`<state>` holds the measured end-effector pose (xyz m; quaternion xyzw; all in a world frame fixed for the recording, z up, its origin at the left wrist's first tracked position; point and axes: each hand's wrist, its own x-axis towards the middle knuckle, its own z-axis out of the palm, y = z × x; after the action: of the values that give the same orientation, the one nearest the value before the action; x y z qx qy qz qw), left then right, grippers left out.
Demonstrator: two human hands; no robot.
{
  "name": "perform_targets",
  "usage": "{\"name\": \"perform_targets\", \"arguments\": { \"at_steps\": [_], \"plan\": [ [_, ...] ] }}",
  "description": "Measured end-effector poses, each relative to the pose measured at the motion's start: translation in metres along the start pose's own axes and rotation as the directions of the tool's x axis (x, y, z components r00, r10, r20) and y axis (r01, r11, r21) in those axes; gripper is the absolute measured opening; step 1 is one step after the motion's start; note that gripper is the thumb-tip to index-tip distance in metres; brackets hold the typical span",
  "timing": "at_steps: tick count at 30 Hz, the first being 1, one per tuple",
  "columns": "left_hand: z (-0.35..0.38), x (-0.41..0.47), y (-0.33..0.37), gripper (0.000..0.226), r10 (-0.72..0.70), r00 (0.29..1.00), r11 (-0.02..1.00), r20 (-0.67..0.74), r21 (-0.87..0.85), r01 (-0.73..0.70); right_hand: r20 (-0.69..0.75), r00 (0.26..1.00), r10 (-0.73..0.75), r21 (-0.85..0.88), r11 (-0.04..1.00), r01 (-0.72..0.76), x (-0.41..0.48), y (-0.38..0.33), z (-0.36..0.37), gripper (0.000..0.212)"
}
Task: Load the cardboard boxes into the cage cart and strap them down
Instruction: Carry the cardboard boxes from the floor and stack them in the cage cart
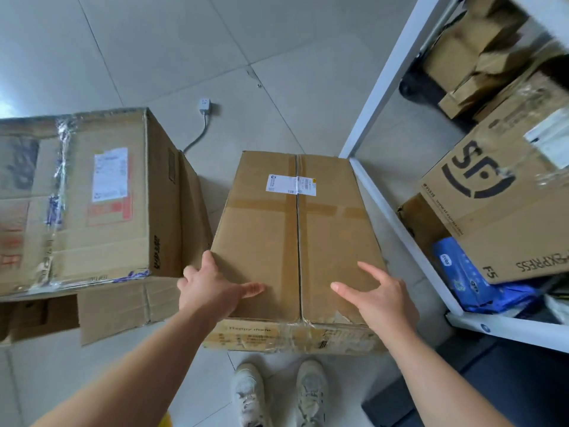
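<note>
A taped brown cardboard box (295,229) with a white shipping label stands on the tiled floor in front of my feet. My left hand (212,288) rests on its near left top, thumb lying flat across the lid and fingers reaching over the left edge. My right hand (377,298) hovers at the near right top with fingers spread and relaxed; whether it touches the lid is unclear. A bigger worn cardboard box (92,192) sits to the left on flattened cardboard. No cage cart or strap is in view.
A white metal shelf frame (381,84) rises on the right, holding an SF Express box (505,204), other cartons and a blue package (471,275). A white power strip (204,106) with its cable lies on the floor behind the boxes. A dark mat (409,399) lies near right.
</note>
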<state>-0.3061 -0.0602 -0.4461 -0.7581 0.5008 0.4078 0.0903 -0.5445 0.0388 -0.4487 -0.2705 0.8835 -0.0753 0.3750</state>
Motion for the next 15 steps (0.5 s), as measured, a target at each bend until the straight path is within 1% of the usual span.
{"name": "perform_targets", "arguments": {
  "at_steps": [5, 8, 12, 15],
  "plan": [
    [-0.079, -0.071, 0.007, 0.122, 0.023, 0.995, 0.998, -0.095, -0.054, -0.028, -0.027, 0.991, -0.129, -0.033, 0.991, 0.128, -0.068, -0.051, -0.062, 0.077],
    [-0.125, -0.114, 0.005, 0.117, 0.029, 0.982, 0.994, -0.186, -0.1, -0.049, -0.065, 0.974, -0.218, -0.045, 0.975, 0.216, -0.106, -0.085, -0.095, 0.077],
    [-0.177, -0.18, -0.006, 0.12, -0.019, 0.947, 0.98, -0.319, -0.193, -0.045, -0.104, 0.918, -0.382, 0.009, 0.923, 0.385, -0.161, -0.126, -0.135, 0.074],
    [-0.208, -0.233, -0.023, 0.117, -0.067, 0.916, 0.96, -0.396, -0.277, -0.05, -0.105, 0.861, -0.497, -0.015, 0.867, 0.498, -0.207, -0.152, -0.16, 0.072]
  ]
}}
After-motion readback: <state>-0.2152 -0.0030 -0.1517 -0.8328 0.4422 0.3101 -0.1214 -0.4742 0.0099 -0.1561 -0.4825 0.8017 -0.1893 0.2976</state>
